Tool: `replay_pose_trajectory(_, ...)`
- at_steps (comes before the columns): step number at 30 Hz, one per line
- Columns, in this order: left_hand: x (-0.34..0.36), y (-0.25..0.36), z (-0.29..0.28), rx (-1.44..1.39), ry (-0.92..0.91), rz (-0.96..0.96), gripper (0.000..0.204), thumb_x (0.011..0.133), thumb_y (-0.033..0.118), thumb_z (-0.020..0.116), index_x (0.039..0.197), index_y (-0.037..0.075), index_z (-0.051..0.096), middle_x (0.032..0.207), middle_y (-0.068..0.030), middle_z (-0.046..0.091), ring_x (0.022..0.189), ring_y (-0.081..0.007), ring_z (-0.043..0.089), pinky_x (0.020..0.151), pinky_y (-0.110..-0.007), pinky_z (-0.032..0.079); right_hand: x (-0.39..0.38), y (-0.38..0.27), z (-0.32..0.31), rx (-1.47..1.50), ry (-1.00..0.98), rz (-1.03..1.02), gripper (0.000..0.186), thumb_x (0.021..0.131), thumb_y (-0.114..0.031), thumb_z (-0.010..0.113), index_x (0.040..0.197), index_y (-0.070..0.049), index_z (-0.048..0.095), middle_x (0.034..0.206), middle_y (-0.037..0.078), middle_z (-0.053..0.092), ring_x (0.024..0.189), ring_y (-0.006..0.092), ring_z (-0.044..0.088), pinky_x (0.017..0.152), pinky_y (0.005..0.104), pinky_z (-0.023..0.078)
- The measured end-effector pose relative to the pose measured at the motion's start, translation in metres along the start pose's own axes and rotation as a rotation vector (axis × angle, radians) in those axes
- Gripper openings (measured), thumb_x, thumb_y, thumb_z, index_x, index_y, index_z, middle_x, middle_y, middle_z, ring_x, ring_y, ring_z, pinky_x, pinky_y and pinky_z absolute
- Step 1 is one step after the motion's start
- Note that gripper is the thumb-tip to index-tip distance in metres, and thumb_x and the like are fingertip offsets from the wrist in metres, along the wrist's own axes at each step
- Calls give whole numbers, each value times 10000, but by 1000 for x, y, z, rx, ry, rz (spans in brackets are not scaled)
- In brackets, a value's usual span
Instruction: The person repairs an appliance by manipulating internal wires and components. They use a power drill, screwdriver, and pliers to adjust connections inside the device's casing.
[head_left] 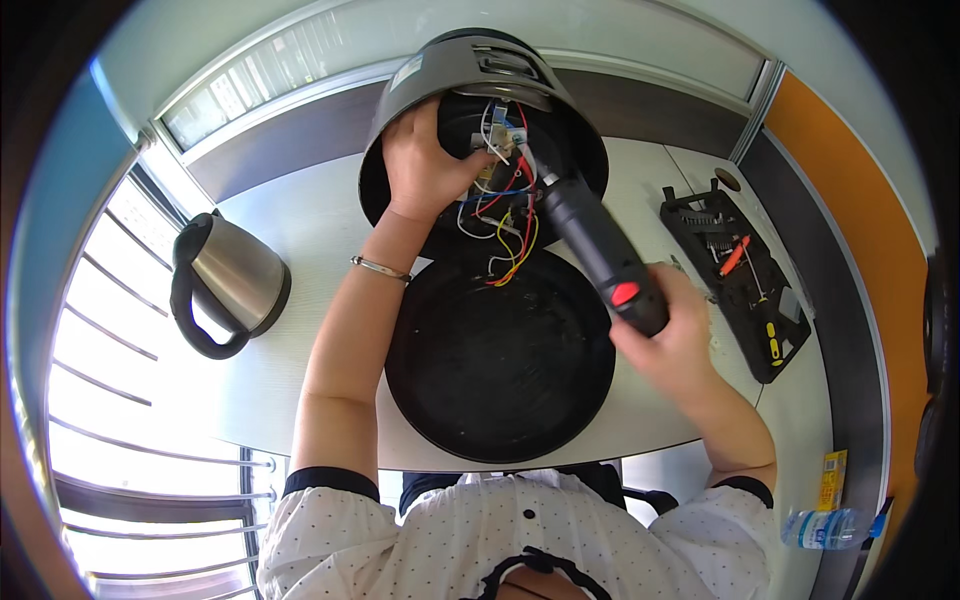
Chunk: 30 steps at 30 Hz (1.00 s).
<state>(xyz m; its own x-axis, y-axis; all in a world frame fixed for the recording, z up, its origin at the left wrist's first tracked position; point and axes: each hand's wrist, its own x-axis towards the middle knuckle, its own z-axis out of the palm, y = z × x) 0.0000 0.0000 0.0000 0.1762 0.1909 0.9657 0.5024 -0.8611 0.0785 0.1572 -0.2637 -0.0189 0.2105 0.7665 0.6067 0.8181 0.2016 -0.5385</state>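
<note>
A round grey appliance housing [455, 62] lies tipped on its side, its open underside toward me. Coloured wires [522, 235] and small metal parts show inside it. My left hand [425, 165] reaches in and grips the housing from inside, thumb beside the wiring; its other fingers are partly hidden. My right hand [672, 325] is closed round a black cordless screwdriver [598, 240] with a red button. The tool's bit points up-left to a metal bracket among the wires; contact cannot be made out. Below the housing lies a wide black round shallow part [500, 365].
A steel kettle [240, 275] with a black handle stands left. To the right lies a black tool case [735, 270] holding bits and a yellow-black screwdriver [773, 342]. A plastic bottle [828, 528] and yellow box [832, 480] are at lower right. A low partition [640, 95] borders the back.
</note>
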Motion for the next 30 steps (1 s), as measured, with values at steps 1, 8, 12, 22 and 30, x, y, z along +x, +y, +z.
replay_pose_trajectory(1,0,1,1,-2,12,2,775,486,358,870,1105,-8,579,1066,-179,610,990,-345,580,876,-405,458,0,-4,2,13,-6,-69,347,593,-139,664,900,-7,573,825,147,588,761,348,567,670,406,466)
replay_pose_trajectory(8,0,0,-2,-19,-12,-23,761,485,338,868,1095,-13,578,1057,-183,608,989,-355,576,880,-405,457,-2,-18,8,45,-123,-186,359,569,-123,685,893,-15,575,815,136,586,752,338,567,662,396,463)
replay_pose_trajectory(12,0,1,-3,-26,-2,-33,757,487,315,862,1105,-13,571,1058,-193,602,1000,-359,568,890,-411,450,-12,-15,2,70,12,-121,346,584,-111,686,891,-2,570,790,130,579,708,314,572,645,372,461)
replay_pose_trajectory(22,-2,0,-2,-50,-11,-37,739,484,294,830,1096,-23,564,1019,-199,606,970,-374,567,871,-435,449,6,-4,-3,231,63,210,205,657,-70,619,845,-2,569,694,75,560,608,159,519,581,291,423)
replay_pose_trajectory(30,0,-1,-6,-23,1,5,742,484,314,840,1087,-25,571,1026,-193,610,928,-356,592,843,-413,469,11,-3,19,162,50,56,293,618,-108,657,878,-4,571,778,149,596,710,338,585,639,388,463)
